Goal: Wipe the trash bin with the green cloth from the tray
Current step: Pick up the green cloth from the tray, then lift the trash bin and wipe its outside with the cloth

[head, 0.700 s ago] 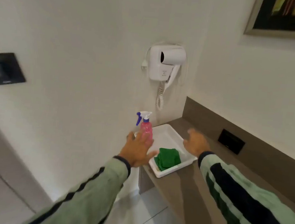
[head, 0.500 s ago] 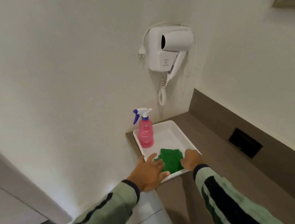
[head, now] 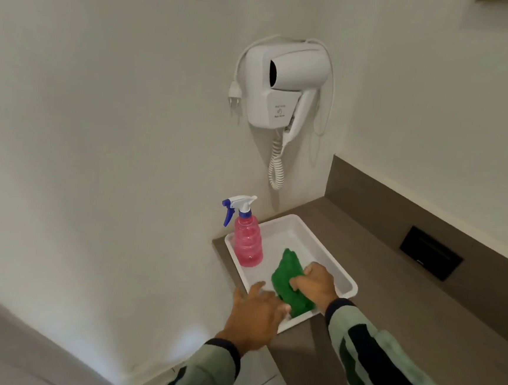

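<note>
A white tray sits at the left end of a brown counter. The green cloth lies bunched in the tray's near half, and my right hand is closed on it, pinching its right side. My left hand hovers over the tray's near left edge with fingers spread, holding nothing. A pink spray bottle with a blue and white trigger stands upright in the tray's left corner. No trash bin is in view.
A white hair dryer with a coiled cord hangs on the wall above the tray. The brown counter runs to the right, with a black socket plate in its backsplash. Tiled floor lies below the counter's left end.
My right hand has come down from the tray's far rim onto the green cloth and closed on it, bunching it up. My left hand has drawn back to the tray's near edge.
</note>
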